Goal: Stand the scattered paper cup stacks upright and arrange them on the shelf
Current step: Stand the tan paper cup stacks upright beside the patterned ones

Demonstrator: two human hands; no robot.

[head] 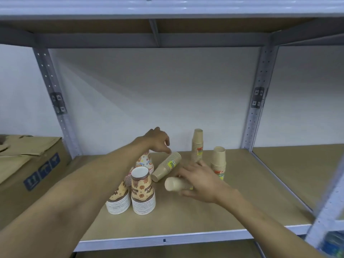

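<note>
Head view: on the shelf (pixel 186 218) I watch the right hand (pixel 200 181) curl round a tan stack (pixel 172 184) of nested cups lying at the front. The left hand (pixel 158 141) touches the rim end of a second stack (pixel 167 166) lying just behind, though I cannot tell whether its fingertips pinch it. I judge that fallen stacks are being stood up, so each next needs tipping upright beside the standing stacks (pixel 197 146); the box (pixel 31 164) hides its contents.
</note>
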